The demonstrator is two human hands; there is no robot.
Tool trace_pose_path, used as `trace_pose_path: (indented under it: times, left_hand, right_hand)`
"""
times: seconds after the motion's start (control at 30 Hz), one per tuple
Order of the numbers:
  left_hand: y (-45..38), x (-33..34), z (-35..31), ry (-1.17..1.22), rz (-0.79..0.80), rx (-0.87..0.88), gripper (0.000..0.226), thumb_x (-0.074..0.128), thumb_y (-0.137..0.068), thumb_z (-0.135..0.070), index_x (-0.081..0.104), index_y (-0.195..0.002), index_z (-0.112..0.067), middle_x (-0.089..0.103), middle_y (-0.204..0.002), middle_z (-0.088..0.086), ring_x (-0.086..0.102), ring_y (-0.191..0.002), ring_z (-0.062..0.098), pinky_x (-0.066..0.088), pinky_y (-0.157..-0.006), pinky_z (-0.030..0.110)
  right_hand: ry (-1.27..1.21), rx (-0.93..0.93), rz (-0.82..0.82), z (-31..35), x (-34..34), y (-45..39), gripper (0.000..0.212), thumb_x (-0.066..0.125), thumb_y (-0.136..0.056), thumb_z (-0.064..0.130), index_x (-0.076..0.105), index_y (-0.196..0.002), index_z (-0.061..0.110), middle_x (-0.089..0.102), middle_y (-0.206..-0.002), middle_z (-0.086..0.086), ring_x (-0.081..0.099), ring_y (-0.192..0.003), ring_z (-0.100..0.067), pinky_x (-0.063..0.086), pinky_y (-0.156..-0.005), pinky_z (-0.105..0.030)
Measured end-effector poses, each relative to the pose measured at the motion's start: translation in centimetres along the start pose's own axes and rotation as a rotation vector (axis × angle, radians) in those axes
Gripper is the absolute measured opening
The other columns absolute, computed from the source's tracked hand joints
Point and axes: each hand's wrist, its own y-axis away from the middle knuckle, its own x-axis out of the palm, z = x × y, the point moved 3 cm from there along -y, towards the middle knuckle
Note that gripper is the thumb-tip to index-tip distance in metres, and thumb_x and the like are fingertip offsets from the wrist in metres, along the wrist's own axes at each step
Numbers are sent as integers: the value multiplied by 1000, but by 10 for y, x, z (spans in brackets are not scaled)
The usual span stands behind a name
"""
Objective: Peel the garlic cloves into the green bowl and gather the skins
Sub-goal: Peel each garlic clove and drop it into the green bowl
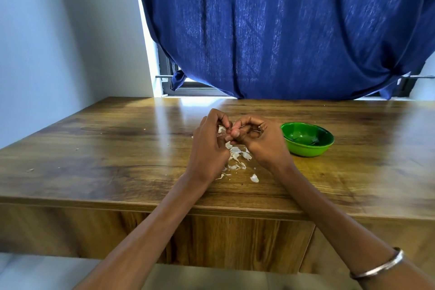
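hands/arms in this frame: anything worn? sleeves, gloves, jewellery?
Both forearms are bare up to the frame edge: no sleeves in view and no gloves. The left hand and its wrist carry nothing visible. The right hand is also bare, but the right forearm wears a thin, plain silver-coloured metal bangle near the lower right of the frame. No rings can be made out on either hand.

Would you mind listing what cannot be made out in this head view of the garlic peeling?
- Garlic clove: hidden by the curled fingers of the left hand and right hand; peeled or not, unclear.
- Green bowl: glare and reflections inside; whether it holds cloves cannot be told.
- Skins: partly covered by both hands; full spread unseen.
- Window: mostly behind the blue curtain.
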Motion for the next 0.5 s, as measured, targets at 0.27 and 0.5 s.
trace_pose_path:
  times: [0.27, 0.5]
  left_hand:
    - [0, 0, 0, 8, 29, 6, 38, 44, -67, 17, 46, -91, -12, 48, -80, -10, 50, -71, 1, 42, -63, 7]
    - [-1, 3, 9, -48, -27, -17, 45, 55, -77, 24, 48, -96, -16, 48, -79, -14, 46, -66, 0, 33, -61, 12]
  right_hand:
    - [9, -15, -7, 1, -1, 2, 14, 73, -86, -3, 71, -84, 10, 76, -75, -3, 76, -79, -15, 60, -73, -24]
    - [-21, -61, -31, 2, 0, 1, 10, 73, -88, -1, 70, -89, 9, 77, -79, -6, 76, -81, -18, 60, -77, -27]
